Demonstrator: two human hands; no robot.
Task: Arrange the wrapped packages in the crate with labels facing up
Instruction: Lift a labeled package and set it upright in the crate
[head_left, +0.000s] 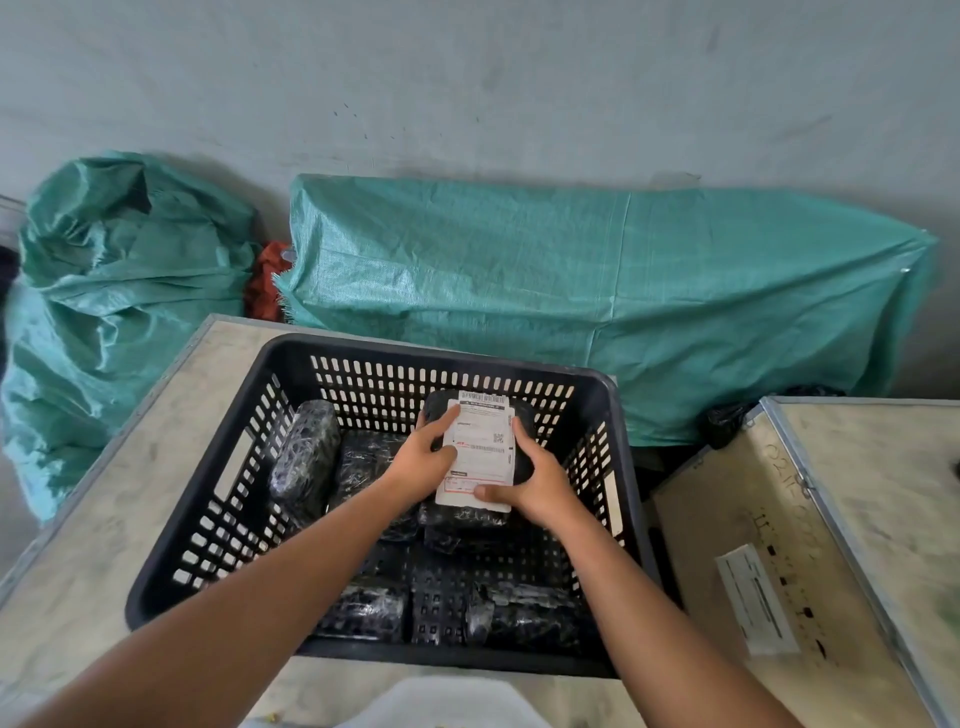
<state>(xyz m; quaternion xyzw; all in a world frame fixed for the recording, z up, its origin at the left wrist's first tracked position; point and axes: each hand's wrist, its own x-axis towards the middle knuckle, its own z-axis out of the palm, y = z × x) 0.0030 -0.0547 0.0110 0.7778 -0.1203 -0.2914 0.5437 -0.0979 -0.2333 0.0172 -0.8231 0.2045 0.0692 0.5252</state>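
Note:
A black slotted plastic crate (218, 525) sits on a pale wooden surface. Inside it I hold a black wrapped package whose white shipping label (480, 447) faces up. My left hand (423, 457) grips its left side and my right hand (535, 480) grips its right side, thumb on the label's lower edge. Several other black wrapped packages lie in the crate with no label showing: one leaning at the left (306, 457), one behind my left hand (363, 457), and others along the near wall (363, 613) (524, 616).
Green woven sacks (571, 291) (114, 291) lie against the wall behind the crate. A wooden box with metal edging and a white label (810, 545) stands to the right. The pale wooden top (93, 545) extends left of the crate.

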